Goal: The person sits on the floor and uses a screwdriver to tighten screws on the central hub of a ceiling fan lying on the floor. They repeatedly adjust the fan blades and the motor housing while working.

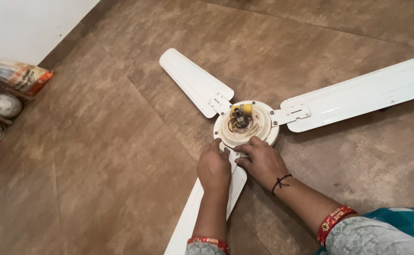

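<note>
both hands working down at the near blade's root right now: left hand [213, 169] pressing flat over the near blade [195, 215] just where it meets the hub, fingers curled narrow and resting on it rather than wrapped around. right hand [262, 160] sitting just beside it, fingertips pinching in tight at the little bracket [232, 157] between the two hands, can't tell if clamping a screw or only touching metal.

ceiling fan lying flat on the brown tiled floor [98, 156], motor hub [246, 123] just beyond the fingertips, open side up with a yellow capacitor [247, 109] and wiring showing. other two blades reaching away from the grip, one going up-left [192, 81], one going far right [362, 92].

guessing the hub is carrying nearly all the weight, heavy and stiff. blades probably thin sheet metal, light, bendy, smooth painted so a bit slippery. better gripping near the brackets or cradling under the hub, never lifting by blade tips, and keeping off those wires.
</note>
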